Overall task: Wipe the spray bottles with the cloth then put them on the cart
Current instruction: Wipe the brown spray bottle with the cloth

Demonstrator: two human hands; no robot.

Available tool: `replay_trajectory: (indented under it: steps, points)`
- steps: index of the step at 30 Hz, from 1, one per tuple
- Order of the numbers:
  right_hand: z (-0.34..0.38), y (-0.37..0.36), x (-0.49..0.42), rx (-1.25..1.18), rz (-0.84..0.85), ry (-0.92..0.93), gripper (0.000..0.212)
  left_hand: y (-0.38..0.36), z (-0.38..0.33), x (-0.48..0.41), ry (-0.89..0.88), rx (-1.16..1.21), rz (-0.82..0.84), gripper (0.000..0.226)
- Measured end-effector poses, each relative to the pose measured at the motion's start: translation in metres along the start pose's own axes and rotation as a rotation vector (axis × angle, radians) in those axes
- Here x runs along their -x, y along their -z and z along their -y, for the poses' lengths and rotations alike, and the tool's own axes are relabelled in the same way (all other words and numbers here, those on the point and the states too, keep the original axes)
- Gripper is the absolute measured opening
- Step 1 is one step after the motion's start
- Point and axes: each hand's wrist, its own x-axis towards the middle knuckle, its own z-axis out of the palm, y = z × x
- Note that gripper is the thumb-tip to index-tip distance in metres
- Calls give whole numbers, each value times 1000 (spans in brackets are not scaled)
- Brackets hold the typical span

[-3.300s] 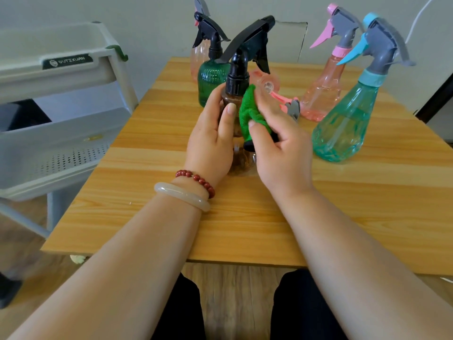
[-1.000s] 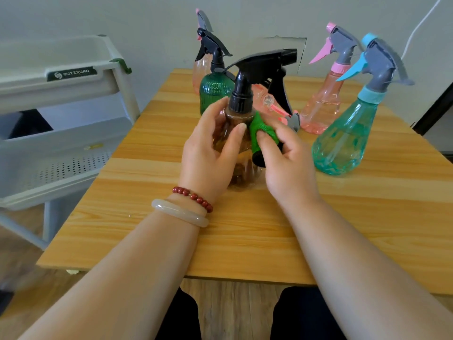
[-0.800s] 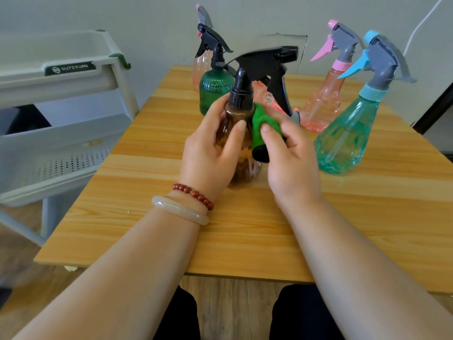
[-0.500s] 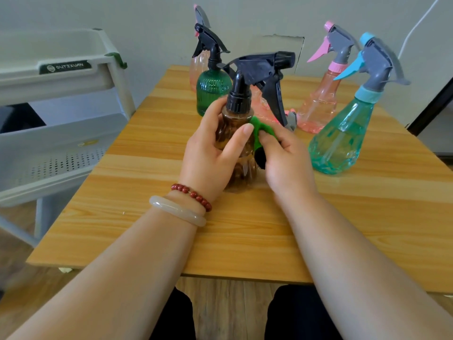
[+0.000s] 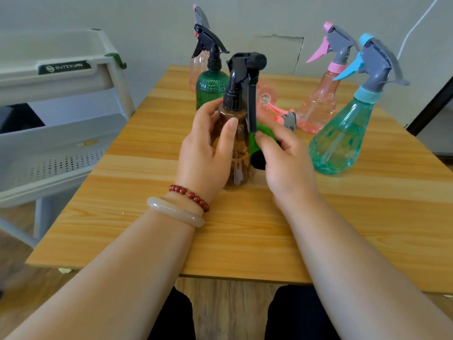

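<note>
Left hand (image 5: 203,155): wrapped round one upright amber plastic spray bottle (image 5: 235,114) on the wooden table (image 5: 245,229).
Right hand (image 5: 286,163): pinching one green cloth (image 5: 263,130) against it.
Others on table: three pink plastic bottles (image 5: 318,106) (image 5: 266,98) (image 5: 195,69), one ribbed green bottle (image 5: 210,87), one teal bottle (image 5: 340,138).
White plastic cart (image 5: 61,79): one, left.

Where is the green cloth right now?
In the head view, the cloth is pinched in the right hand, pressed against the right side of the brown bottle, just left of the teal bottle.
</note>
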Motion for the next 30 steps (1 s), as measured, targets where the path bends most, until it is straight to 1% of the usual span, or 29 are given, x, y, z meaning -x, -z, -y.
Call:
replay_trajectory:
  steps: [2,3,4,6,8,9,11,12,14,15,16,17,18,21,22,23,24,27,28,30]
  points:
    - [1,-3,4,-65,-9,196,37,0,-1,0,-9,27,31,36]
    - [1,-4,5,-62,-18,260,40,0,-1,1,-13,52,49,37]
    - [1,-6,6,-52,-24,273,41,0,-2,1,-11,82,64,39]
    - [0,-4,5,-23,-37,191,38,-1,-3,2,1,110,88,42]
    - [0,-2,2,51,-67,22,35,-1,-3,0,-8,67,87,43]
    - [-2,-1,0,78,-71,-63,36,-1,-1,-1,-13,42,68,42]
    - [-4,-1,-3,26,-76,-134,40,0,2,-4,-13,29,16,38]
    - [-2,-2,-2,-53,-86,-100,41,0,3,-4,-15,29,6,36]
    - [1,-5,2,-151,-68,99,40,1,4,-4,-26,45,22,35]
    - [1,-6,4,-139,-50,214,40,1,2,-3,-23,69,31,38]
    - [0,-7,5,-117,-37,287,42,1,0,-2,-9,101,35,40]
    - [-1,-7,4,-101,-23,281,43,1,0,-2,8,143,34,39]
    - [-3,-5,2,-87,-18,222,41,1,-1,-2,18,187,31,37]
    - [-7,-3,-2,4,-74,-56,32,1,0,-2,32,249,40,37]
    - [-9,-2,-3,31,-85,-113,31,1,-1,-2,35,241,48,38]
    - [-9,-2,-3,48,-84,-132,32,0,-2,-1,40,224,51,38]
    - [-6,-2,-2,38,-72,-107,32,-1,-3,-1,42,202,50,40]
    - [-1,-3,3,-87,-39,143,39,-3,1,-3,2,88,-1,47]
    - [-1,-4,4,-110,-42,201,41,-3,3,-3,1,58,-20,49]
    - [-1,-5,3,-82,-38,217,41,-3,5,-4,4,49,-18,49]
